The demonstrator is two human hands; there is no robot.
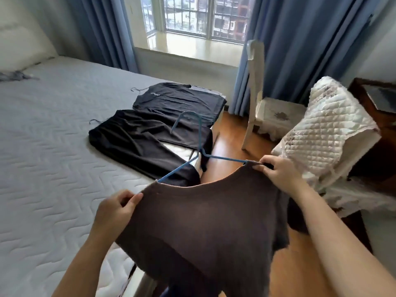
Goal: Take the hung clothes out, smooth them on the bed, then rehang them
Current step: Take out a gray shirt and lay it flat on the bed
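– Low at centre frame, the brown top (pixel 205 221) sits on the blue hanger (pixel 225 157), held over the edge of the bed (pixel 53 146). The left hand (pixel 116 207) pinches one shoulder and the right hand (pixel 278 170) grips the other.
– What might go wrong?
– A shoulder could slide off the wire, or the hem could drag and rumple the black shirt (pixel 177 101) and black trousers (pixel 137 138), mid-frame.

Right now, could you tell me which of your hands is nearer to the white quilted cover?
Right. The right hand grips the brown top just beside the quilted cover; the left hand grips its other shoulder, over the bed.
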